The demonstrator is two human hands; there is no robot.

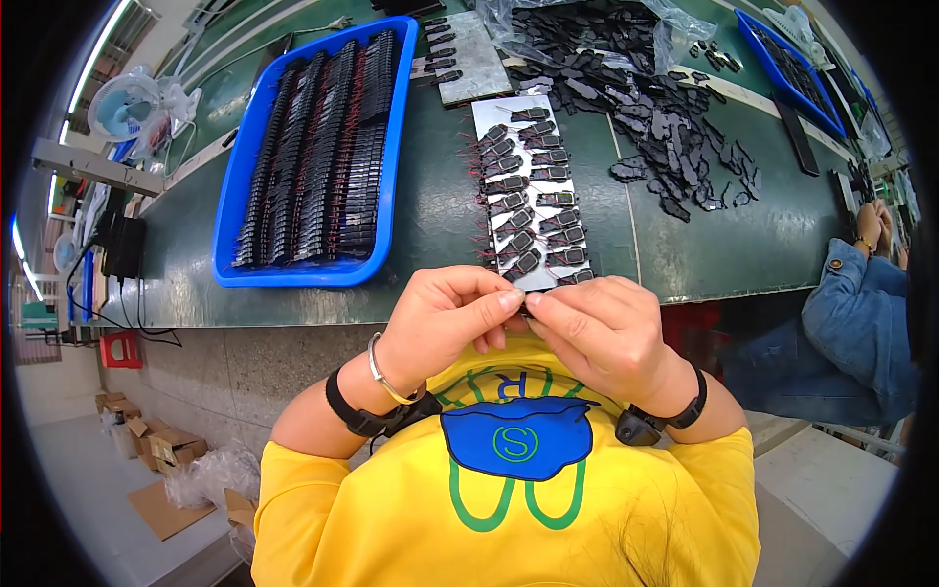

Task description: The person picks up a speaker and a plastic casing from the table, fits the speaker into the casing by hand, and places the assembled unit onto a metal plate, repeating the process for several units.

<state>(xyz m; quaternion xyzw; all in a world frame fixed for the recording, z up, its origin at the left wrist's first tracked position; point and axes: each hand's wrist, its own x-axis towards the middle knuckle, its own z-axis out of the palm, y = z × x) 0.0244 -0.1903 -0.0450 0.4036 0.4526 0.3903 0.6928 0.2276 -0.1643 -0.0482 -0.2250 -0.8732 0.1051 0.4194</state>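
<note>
My left hand [458,311] and my right hand [604,321] meet at the table's near edge, thumbs and index fingers pinched together. Between the fingertips is a small dark part [523,305], mostly hidden, so its kind does not show. Just beyond my fingers a white board [544,210] bears two columns of small black speaker-like modules [529,260] with thin red and black wires. To the left stands a blue tray [223,225], packed with rows of similar black parts [333,157] and red wires.
Loose flat black pieces [685,147] lie heaped at the back right, near clear plastic bags [680,37]. A grey metal plate [468,73] holds more modules. Another blue tray [792,73] stands far right, where a co-worker in a denim sleeve [851,293] sits. A fan [127,108] stands left.
</note>
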